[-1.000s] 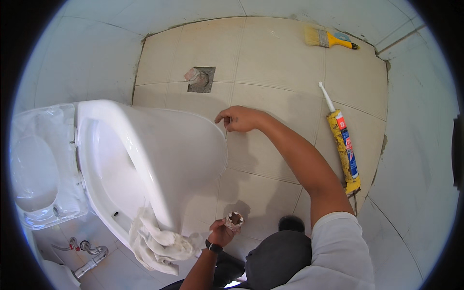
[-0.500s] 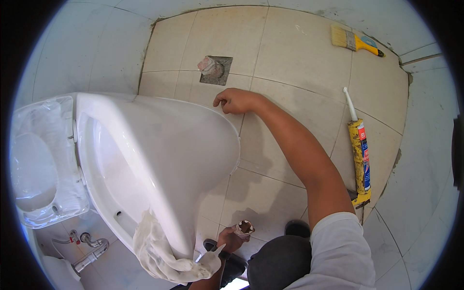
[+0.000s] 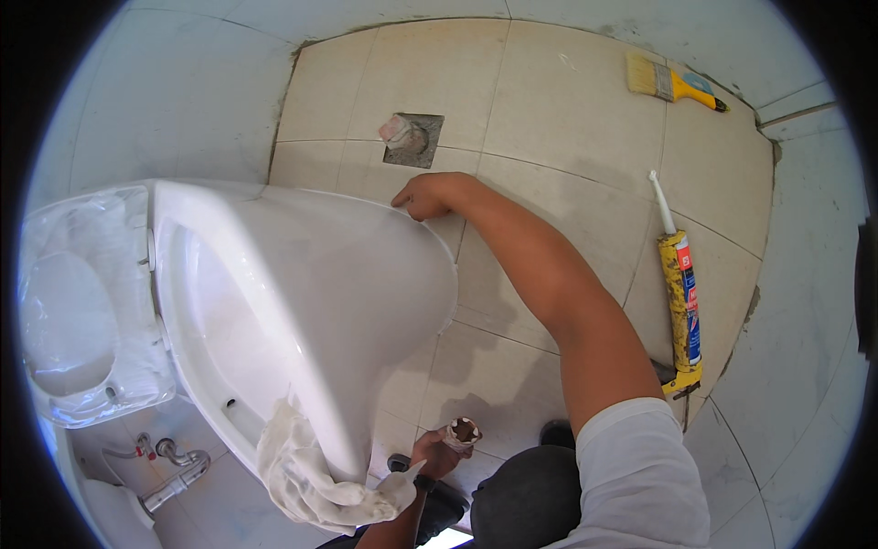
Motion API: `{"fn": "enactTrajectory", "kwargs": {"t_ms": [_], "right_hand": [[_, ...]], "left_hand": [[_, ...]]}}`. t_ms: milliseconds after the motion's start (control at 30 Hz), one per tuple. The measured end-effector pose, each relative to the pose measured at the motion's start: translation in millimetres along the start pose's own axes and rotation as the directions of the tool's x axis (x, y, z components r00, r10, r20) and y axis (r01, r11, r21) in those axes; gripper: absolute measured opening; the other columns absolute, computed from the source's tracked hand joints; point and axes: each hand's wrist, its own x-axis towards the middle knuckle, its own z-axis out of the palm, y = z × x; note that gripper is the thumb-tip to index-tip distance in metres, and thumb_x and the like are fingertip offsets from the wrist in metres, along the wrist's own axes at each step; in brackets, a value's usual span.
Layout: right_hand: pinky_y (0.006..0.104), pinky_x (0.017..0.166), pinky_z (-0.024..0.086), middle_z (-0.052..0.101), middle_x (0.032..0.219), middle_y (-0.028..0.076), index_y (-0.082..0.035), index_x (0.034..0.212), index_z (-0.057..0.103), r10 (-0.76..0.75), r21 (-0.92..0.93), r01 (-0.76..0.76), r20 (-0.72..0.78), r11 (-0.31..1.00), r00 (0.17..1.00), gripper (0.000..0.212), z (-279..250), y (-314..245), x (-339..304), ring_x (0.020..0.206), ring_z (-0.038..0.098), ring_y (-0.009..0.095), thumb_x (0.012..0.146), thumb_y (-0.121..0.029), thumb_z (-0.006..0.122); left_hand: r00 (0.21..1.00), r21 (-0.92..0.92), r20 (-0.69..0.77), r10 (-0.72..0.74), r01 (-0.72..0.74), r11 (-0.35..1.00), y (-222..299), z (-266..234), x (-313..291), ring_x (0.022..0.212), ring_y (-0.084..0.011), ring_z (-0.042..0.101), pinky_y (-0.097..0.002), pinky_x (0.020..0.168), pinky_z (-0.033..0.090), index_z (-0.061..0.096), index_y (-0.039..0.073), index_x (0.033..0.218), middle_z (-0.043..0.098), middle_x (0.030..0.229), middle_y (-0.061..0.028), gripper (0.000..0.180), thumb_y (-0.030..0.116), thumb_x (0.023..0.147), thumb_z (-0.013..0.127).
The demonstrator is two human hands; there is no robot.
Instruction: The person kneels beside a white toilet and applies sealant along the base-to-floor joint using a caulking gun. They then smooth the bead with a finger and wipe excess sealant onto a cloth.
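A white toilet (image 3: 366,265) stands on its base on the tiles, left of centre. My right hand (image 3: 423,196) reaches to the far side of its base. The index finger touches the edge where the base meets the floor; the other fingers curl in, and no object shows in them. Low in the picture, my left hand (image 3: 433,455) is wrapped round a small pale cup with a jagged rim (image 3: 463,433). The cup's inside looks brown. Beside that hand, a crumpled white cloth or glove (image 3: 306,467) drapes over the toilet's rim.
A yellow caulking gun (image 3: 679,293) with a white nozzle lies to the right. Farther off rests a yellow-handled paintbrush (image 3: 672,82). A wrapped pipe stub (image 3: 402,135) rises from a square floor cutout. Metal pipe fittings (image 3: 174,471) show at lower left, below the plastic-covered seat lid (image 3: 69,320).
My right hand has slid left along the base edge, its finger now against the toilet. My left hand keeps its grip on the cup. The whole view has shifted slightly.
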Motion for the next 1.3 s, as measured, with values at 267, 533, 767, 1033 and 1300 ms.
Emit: {"fn": "enactTrajectory", "kwargs": {"t_ms": [267, 533, 767, 1033, 1300], "right_hand": [[0.0402, 0.092, 0.054, 0.062, 0.142, 0.011, -0.027, 0.155, 0.046, 0.03, -0.023, -0.03, 0.027, 0.999, 0.999, 0.079, -12.0, -13.6, -3.6, 0.116, 0.065, 0.031, 0.078, -0.01, 0.056], [0.036, 0.074, 0.052, 0.068, 0.13, 0.013, -0.028, 0.154, 0.047, 0.045, -0.008, -0.044, 0.115, 0.999, 0.992, 0.083, -14.0, -26.4, 19.4, 0.091, 0.065, 0.026, 0.075, -0.006, 0.055], [0.0375, 0.067, 0.049, 0.07, 0.116, 0.013, -0.033, 0.156, 0.044, 0.085, -0.133, -0.055, 0.224, 0.99, 0.971, 0.086, -16.2, -25.7, 19.8, 0.078, 0.06, 0.026, 0.075, -0.006, 0.055], [0.0395, 0.075, 0.052, 0.069, 0.119, 0.015, -0.036, 0.158, 0.038, 0.107, -0.131, -0.08, 0.21, 0.988, 0.972, 0.09, -2.4, -5.1, -1.9, 0.091, 0.065, 0.029, 0.074, -0.009, 0.056], [0.0412, 0.084, 0.052, 0.065, 0.131, 0.019, -0.034, 0.16, 0.034, 0.14, -0.084, -0.125, 0.22, 0.989, 0.965, 0.093, 5.8, 2.8, -39.8, 0.105, 0.065, 0.033, 0.074, -0.007, 0.057]], "left_hand": [[0.996, -0.035, 0.088, 0.001, 0.002, 0.999, -5.9, -3.4, 1.1, 0.098, -0.0253, 0.065, -0.0344, 0.083, 0.051, 0.056, -0.003, 0.135, 0.066, 0.122, -0.021, 0.069, 0.045, 0.086, 0.064], [0.998, -0.052, -0.05, -0.05, 0.047, 0.998, -15.8, -1.2, -1.0, 0.097, -0.0275, 0.064, -0.0377, 0.08, 0.05, 0.058, -0.002, 0.133, 0.067, 0.122, -0.0182, 0.065, 0.04, 0.084, 0.067], [1.0, -0.025, -0.016, -0.02, 0.019, 0.999, -14.3, -0.3, 2.5, 0.098, -0.026, 0.065, -0.0342, 0.081, 0.052, 0.058, 0.0, 0.135, 0.066, 0.124, -0.0223, 0.063, 0.042, 0.089, 0.063], [0.999, -0.036, 0.024, -0.043, 0.044, 0.998, -10.5, -4.0, 3.5, 0.094, -0.027, 0.066, -0.0355, 0.08, 0.052, 0.057, -0.002, 0.134, 0.067, 0.122, -0.0213, 0.067, 0.043, 0.086, 0.064], [0.998, 0.015, 0.05, -0.027, 0.026, 1.0, -3.6, -4.8, 7.2, 0.092, -0.0253, 0.066, -0.0338, 0.08, 0.052, 0.057, -0.003, 0.135, 0.067, 0.121, -0.021, 0.067, 0.044, 0.087, 0.063]]}}
